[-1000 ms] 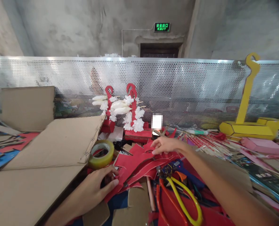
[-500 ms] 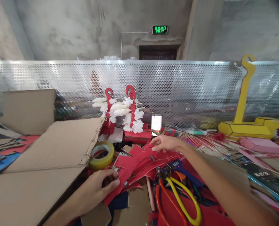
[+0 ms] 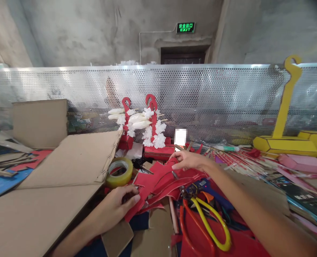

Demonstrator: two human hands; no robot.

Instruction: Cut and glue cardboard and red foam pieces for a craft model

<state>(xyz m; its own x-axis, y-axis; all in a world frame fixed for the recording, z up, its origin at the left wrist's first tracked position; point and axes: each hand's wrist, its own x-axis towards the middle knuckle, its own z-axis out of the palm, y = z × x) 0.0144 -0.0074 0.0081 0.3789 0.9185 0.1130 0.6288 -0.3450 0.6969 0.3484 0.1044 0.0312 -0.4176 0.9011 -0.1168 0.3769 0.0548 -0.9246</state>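
On the cluttered worktop: 2 bare hands at cut red sheets

At centre, the red sheets (image 3: 153, 180) lie in a loose overlapping pile between the left hand (image 3: 125, 201) and the right hand (image 3: 186, 160). Left hand: thumb and fingers curled at the near-left edge of the pile; cannot tell if they pinch it. Right hand: palm down, fingers bent over the far end; firmness of grip cannot be told.

Just beyond the left hand sits 1 yellowish tape roll (image 3: 119, 172), beside folded cardboard (image 3: 67, 159). Nearer the wearer than the right hand: 1 hand tool (image 3: 210, 223) with 2 looped handles, 1 orange-red and 1 yellow, its head beside a blue tool (image 3: 214, 194).

Behind the pile, red hook-topped stands (image 3: 153, 125) bear white flower-like pieces. Far right, 1 yellow hook-topped stand (image 3: 284, 110) is upright near a pink block (image 3: 303, 163). A perforated metal screen (image 3: 54, 85) runs across the back.
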